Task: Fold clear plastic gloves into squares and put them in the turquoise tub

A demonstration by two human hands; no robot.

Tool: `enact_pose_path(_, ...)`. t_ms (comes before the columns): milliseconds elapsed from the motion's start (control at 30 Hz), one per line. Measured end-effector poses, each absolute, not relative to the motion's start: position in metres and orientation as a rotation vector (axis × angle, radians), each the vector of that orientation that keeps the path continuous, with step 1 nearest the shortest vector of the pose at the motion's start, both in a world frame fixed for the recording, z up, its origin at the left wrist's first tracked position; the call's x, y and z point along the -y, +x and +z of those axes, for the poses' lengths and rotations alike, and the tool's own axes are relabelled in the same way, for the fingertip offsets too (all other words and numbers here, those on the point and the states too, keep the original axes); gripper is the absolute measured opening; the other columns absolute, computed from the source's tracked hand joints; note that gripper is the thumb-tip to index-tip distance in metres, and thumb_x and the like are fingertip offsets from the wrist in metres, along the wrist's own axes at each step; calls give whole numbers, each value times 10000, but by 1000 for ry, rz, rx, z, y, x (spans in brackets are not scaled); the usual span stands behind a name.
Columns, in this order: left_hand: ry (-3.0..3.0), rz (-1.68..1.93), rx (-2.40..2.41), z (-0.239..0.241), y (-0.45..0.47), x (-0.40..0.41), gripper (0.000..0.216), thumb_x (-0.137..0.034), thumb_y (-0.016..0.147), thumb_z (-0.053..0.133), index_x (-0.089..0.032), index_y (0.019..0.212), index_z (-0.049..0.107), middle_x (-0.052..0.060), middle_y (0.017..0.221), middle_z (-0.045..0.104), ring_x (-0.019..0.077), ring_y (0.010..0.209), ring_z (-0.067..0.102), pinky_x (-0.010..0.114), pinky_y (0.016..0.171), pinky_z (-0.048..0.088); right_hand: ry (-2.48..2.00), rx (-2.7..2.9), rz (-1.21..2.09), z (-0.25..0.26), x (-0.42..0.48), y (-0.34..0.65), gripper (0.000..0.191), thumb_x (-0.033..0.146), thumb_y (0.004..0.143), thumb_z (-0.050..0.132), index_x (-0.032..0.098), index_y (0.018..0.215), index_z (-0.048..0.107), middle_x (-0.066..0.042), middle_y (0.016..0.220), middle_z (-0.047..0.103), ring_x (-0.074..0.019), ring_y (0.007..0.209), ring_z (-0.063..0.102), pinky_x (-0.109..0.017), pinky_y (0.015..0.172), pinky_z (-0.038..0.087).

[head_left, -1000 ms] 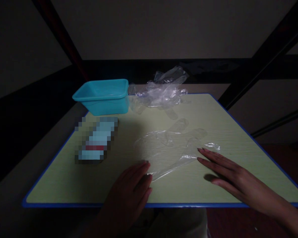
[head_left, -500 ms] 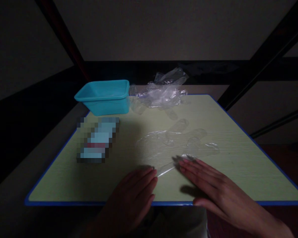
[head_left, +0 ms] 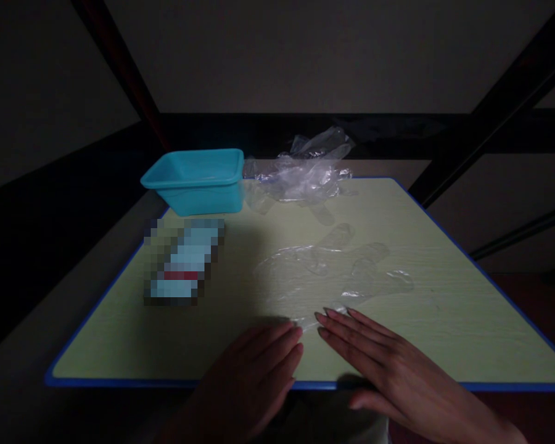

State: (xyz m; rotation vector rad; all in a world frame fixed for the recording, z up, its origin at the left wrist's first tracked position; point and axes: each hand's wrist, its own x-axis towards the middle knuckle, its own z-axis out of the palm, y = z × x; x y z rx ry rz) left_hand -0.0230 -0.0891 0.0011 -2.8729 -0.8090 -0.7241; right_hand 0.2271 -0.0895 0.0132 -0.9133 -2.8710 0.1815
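A clear plastic glove (head_left: 324,271) lies flat on the pale green table (head_left: 444,320), fingers pointing away from me. My left hand (head_left: 250,382) rests flat at the near edge, fingers stretched out, its tips at the glove's cuff. My right hand (head_left: 388,376) lies flat beside it, fingers straight and together, the tips touching the cuff's near corner. Neither hand grips anything.
A turquoise plastic tub (head_left: 197,180) stands at the far left of the table. A heap of clear plastic gloves (head_left: 303,169) lies to its right at the far edge. A blurred flat packet (head_left: 182,262) lies left of the glove. Dark bars cross behind the table.
My right hand has slid left and toward me across the glove, from its right side to the cuff, close to my left hand. The left hand has barely moved.
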Motion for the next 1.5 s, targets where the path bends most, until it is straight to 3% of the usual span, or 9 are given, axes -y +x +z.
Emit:
enact_pose_path(167,-2854,-745,793,-3,-23,89,254,-155,909,404,-125,1053,612,56,1096,668,168,1045,589,302,847,538,-887,2907,76,12,89,228,683,554,866,407,90,1365,360,-131,1400,375,-239,1286,377,-402,1011,419)
enact_pose_path(367,-2853,-760,784,-5,-22,88,258,-150,916,393,-120,1044,615,63,1070,673,171,1023,592,303,833,534,-844,2915,-2,18,90,222,724,588,866,362,79,1379,334,-113,1420,347,-225,1315,328,-376,1058,364)
enact_pose_path(600,-2852,-809,790,-3,-18,89,286,-142,931,360,-109,1033,625,40,1068,678,158,1011,593,296,848,523,-706,2890,-24,28,90,204,648,583,871,345,80,1233,535,-91,1322,499,-211,1227,467,-357,1065,356)
enact_pose_path(800,-2849,-835,816,1,-17,87,287,-144,934,354,-109,1014,627,28,1032,692,150,975,609,288,838,523,-771,2888,64,27,91,203,623,578,860,382,80,1183,571,-101,1299,527,-208,1201,496,-357,1069,347)
enact_pose_path(1500,-2897,-826,832,2,-16,86,255,-104,900,382,-106,1003,616,51,1003,689,156,952,611,308,811,543,-1033,2632,-49,9,105,205,527,560,863,412,155,1158,576,-60,1241,602,-168,1193,501,-347,1152,88)
